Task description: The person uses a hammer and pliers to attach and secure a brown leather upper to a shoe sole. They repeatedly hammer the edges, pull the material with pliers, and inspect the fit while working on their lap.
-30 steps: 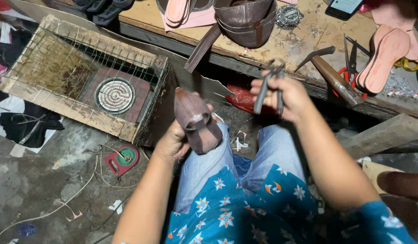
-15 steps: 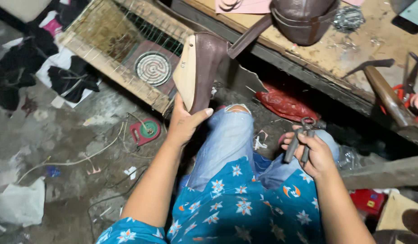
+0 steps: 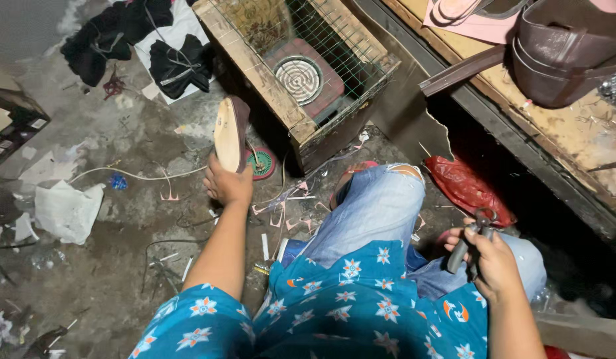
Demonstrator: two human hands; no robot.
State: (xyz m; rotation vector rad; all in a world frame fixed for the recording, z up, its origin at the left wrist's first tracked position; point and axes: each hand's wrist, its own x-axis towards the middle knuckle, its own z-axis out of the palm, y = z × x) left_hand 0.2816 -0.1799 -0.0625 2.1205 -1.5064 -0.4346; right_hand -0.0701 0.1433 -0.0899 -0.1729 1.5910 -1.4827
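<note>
My left hand (image 3: 227,185) grips a brown shoe (image 3: 230,133) by one end and holds it out to my left over the dirty concrete floor, its pale sole turned toward me. My right hand (image 3: 492,259) rests near my right knee and is closed around a pair of dark metal pliers (image 3: 469,238), jaws pointing up. I sit in blue jeans and a blue flower-print shirt.
A wooden crate with wire mesh (image 3: 301,80) holding a round coil heater stands ahead. The workbench (image 3: 574,126) at the right carries brown leather shoe uppers (image 3: 561,53) and pink soles. A red plastic bag (image 3: 464,186), cloths, paper scraps and wires litter the floor.
My left hand has swung the shoe from in front of my lap out to the left, over the floor. My right hand with the pliers dropped from the bench to my knee.
</note>
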